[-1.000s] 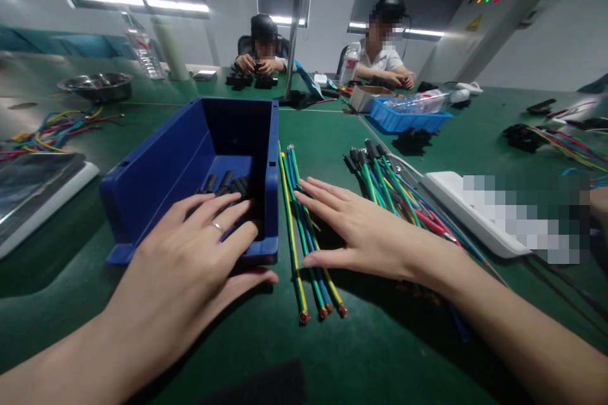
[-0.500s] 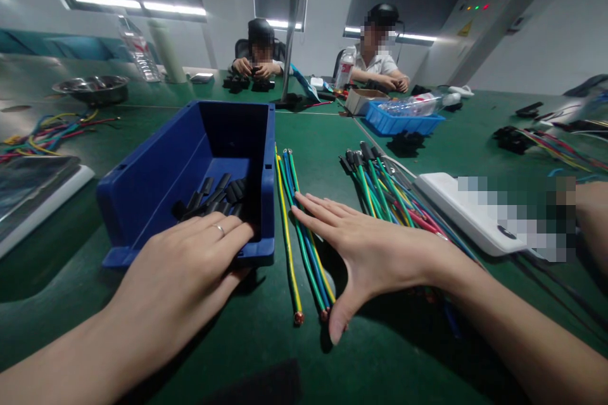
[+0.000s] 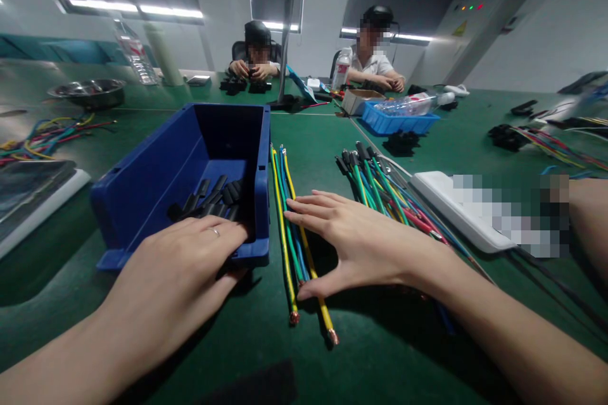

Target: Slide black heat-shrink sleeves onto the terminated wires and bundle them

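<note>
My left hand (image 3: pixel 175 266) is closed over the front lip of a dark blue parts bin (image 3: pixel 137 183), thumb below it and fingertips hidden inside. Short black sleeves (image 3: pixel 213 196) lie in the bin near those fingers. Beside it, my right hand (image 3: pixel 339 243) is open, fingers spread and thumb apart, reaching over a few cut wires with bare copper ends. Its fingertips appear to touch a yellow wire (image 3: pixel 304 237). Left of that are a blue and a green wire (image 3: pixel 291 234), then a yellow-green wire (image 3: pixel 284 253) closest to the bin.
Right of my hand lies a bundle of wires with black sleeves (image 3: pixel 365 171), next to a white power strip (image 3: pixel 460 215). Behind are a light-blue basket (image 3: pixel 399 120), a metal bowl (image 3: pixel 90 95) and a pole (image 3: pixel 285 31). Two people sit across the table; another person's arm (image 3: pixel 589 209) is at right.
My right thumb has moved up and left, closer to the fingers. A yellow wire now lies rightmost, its copper end nearer me. My left hand stays on the bin.
</note>
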`<state>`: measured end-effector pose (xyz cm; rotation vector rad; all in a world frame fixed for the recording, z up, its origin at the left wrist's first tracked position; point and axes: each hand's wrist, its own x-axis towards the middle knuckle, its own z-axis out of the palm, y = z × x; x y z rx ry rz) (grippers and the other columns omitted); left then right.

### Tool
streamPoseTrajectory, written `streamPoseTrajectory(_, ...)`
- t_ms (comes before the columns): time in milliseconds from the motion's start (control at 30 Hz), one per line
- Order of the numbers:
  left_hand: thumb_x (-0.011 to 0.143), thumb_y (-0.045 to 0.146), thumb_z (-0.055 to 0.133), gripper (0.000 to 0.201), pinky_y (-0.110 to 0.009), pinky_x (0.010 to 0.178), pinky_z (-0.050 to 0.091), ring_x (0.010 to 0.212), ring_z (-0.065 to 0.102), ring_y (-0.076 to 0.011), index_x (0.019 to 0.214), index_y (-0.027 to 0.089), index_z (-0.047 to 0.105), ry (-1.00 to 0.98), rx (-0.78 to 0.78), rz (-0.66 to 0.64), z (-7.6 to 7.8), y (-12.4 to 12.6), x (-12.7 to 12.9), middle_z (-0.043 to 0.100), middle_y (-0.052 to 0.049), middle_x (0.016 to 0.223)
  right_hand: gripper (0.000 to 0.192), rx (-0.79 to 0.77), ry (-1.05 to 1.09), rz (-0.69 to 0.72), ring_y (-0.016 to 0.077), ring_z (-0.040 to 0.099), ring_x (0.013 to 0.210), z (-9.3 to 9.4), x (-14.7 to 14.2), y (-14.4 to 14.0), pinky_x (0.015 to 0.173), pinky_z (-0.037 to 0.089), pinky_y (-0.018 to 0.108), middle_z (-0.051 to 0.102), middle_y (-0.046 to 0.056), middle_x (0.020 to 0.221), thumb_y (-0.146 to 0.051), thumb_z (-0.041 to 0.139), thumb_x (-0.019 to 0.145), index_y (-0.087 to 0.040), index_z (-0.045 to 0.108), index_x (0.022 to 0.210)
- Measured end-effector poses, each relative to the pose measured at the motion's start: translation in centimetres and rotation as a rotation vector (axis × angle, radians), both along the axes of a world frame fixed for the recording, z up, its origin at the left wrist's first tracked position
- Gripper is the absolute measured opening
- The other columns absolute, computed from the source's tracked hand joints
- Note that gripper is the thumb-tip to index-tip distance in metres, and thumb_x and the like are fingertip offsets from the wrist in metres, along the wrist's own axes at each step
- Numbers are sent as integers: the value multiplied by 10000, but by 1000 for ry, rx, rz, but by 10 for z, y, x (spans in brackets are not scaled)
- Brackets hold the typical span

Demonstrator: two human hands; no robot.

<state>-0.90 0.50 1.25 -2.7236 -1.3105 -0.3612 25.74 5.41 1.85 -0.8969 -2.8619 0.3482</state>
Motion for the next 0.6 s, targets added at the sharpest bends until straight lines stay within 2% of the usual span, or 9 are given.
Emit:
streamPoseTrajectory(100, 850, 225, 458, 161, -401, 676, 556, 850, 698, -290, 924, 233, 600, 7, 41, -10, 0, 1, -1, 725, -63, 927, 990, 35, 13, 1, 303, 382, 1412, 0, -3, -1, 1217, 192, 437, 432, 168, 1509, -778, 564, 755, -79, 463, 1449)
streamPoseTrajectory(200, 865, 259, 458, 237, -419, 750, 558, 944, 691, -309, 1055, 220, 594, 46, 113, -28, -2, -1, -2, 711, -101, 1082, 974, 46, 15, -11, 319, 406, 1392, 0, -6, -2, 1206, 213, 450, 464, 180, 1483, -780, 544, 770, -71, 481, 1436)
streamPoseTrajectory(333, 846, 233, 460, 251, -398, 700, 549, 928, 690, -309, 1061, 205, 586, 65, 155, 2, -4, -2, -3, 662, -142, 1191, 932, 75, 14, -1, 318, 431, 1370, 0, -8, -2, 1179, 271, 456, 493, 190, 1458, -765, 521, 801, -63, 507, 1413)
streamPoseTrajectory(500, 852, 199, 438, 148, -336, 604, 497, 766, 676, -260, 884, 227, 580, -17, 24, -1, 0, -2, -1, 691, -53, 824, 887, 108, 32, 21, 314, 482, 1325, 0, -9, -1, 1144, 326, 470, 541, 196, 1412, -756, 476, 834, -55, 545, 1374)
streamPoseTrajectory(600, 854, 208, 445, 135, -323, 598, 475, 739, 667, -244, 850, 233, 577, -40, -19, -1, 2, 0, 0, 692, -41, 805, 866, 119, 35, 26, 320, 511, 1296, 1, -10, -1, 1120, 359, 468, 558, 197, 1394, -747, 467, 844, -49, 570, 1346)
